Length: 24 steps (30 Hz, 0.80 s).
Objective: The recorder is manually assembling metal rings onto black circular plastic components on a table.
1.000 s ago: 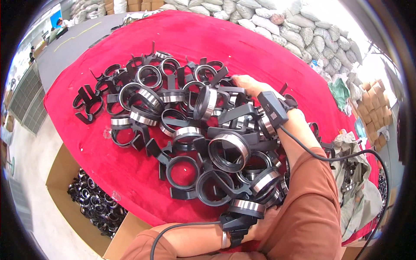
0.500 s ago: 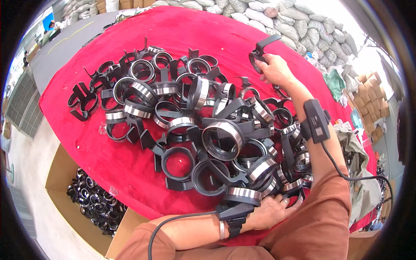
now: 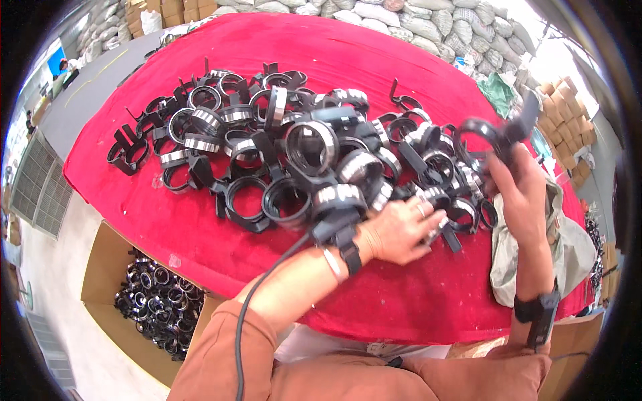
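Note:
Between the thumb and fingers of my right hand (image 3: 523, 194) is a black ring with a flat arm (image 3: 479, 134). It is lifted above the right end of the heap and smeared by motion. My left hand (image 3: 400, 230) lies palm down at the front edge of the heap, fingers apart, beside a silver-banded ring (image 3: 438, 226) that it partly hides. The heap (image 3: 246, 194) holds several black rings with flat arms, many with a shiny silver band, tangled together. A dark device is strapped on each of my wrists.
The heap lies on a red cloth (image 3: 281, 40) over a table. At the left front, a cardboard box (image 3: 100, 267) contains many similar rings. A grey-green sack (image 3: 568, 250) lies at the right edge. Stacked white sacks (image 3: 428, 27) and brown cartons (image 3: 565, 120) stand behind.
My right hand has drawn back from the far side toward me and rightward, still holding the ring. My left hand has moved up, and rings at the front have shifted.

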Available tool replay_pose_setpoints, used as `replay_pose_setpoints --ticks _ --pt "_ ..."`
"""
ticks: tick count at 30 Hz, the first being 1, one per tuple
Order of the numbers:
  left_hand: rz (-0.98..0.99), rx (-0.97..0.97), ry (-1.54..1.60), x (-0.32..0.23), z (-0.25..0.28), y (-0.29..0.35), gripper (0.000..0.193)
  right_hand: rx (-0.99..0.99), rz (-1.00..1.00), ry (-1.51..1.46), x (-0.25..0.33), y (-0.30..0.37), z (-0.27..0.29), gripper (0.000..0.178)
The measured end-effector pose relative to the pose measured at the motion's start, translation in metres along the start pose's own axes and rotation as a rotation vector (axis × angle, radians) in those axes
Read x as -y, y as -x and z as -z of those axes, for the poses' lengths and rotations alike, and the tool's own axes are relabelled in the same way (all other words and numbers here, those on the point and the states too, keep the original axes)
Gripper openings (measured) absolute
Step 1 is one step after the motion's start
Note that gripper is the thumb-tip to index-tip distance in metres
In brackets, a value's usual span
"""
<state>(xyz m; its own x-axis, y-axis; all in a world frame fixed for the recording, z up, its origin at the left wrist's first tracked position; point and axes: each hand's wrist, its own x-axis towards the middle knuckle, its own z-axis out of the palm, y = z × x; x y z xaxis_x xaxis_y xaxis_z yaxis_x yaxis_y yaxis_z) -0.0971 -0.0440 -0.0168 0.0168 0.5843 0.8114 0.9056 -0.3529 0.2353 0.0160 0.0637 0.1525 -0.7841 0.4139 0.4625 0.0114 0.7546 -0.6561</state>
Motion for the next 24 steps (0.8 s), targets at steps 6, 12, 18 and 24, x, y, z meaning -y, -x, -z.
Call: replay_pose_setpoints --ticks 6,12,18,24 --pt "-0.083 0.050 -0.116 0.014 0.010 -0.007 0.061 0.001 -0.333 -0.042 -0.037 0.118 0.057 0.015" --pt "0.137 0.042 -0.321 -0.061 0.004 -0.020 0.058 0.296 -0.534 -0.176 -0.046 0.174 0.071 0.014" --pt "-0.110 0.173 0.062 -0.127 -0.024 -0.034 0.054 0.483 -0.551 -0.169 -0.048 0.170 0.070 0.015" --pt "0.150 0.513 0.268 -0.116 -0.045 -0.024 0.037 0.548 -0.409 -0.043 -0.048 0.150 0.074 0.025"
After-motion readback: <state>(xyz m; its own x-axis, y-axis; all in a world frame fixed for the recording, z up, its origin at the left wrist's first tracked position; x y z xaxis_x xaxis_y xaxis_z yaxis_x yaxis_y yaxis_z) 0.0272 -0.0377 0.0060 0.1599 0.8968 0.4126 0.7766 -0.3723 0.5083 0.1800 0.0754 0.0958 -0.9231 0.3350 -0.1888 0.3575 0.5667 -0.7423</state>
